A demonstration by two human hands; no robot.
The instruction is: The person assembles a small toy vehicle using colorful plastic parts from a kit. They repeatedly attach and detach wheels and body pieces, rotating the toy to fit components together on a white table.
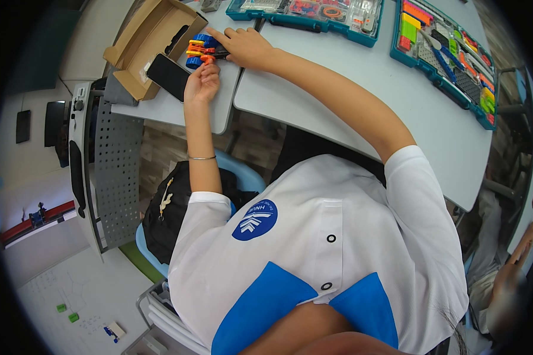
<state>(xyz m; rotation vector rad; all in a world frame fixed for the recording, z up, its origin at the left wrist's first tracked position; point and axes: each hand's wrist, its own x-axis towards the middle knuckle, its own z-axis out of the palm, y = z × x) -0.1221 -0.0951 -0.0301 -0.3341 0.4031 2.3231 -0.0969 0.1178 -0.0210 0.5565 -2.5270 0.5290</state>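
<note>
A small building-kit model car with blue wheels, yellow and orange parts and a black piece sits at the front left of the table, between my hands. With fingertips pinched together, my left hand grips an orange part on its near side. From the right, my right hand holds the black piece at the model's side, its index finger stretched toward the far blue wheel. My palm hides some of the black piece. Close to my left hand lies a dark-screened phone.
An opened cardboard box stands left of the model. Two teal-edged kit cases, one at the far middle and one at the right, hold sorted coloured parts. A black bag rests on a blue chair. Another person's hand shows far right.
</note>
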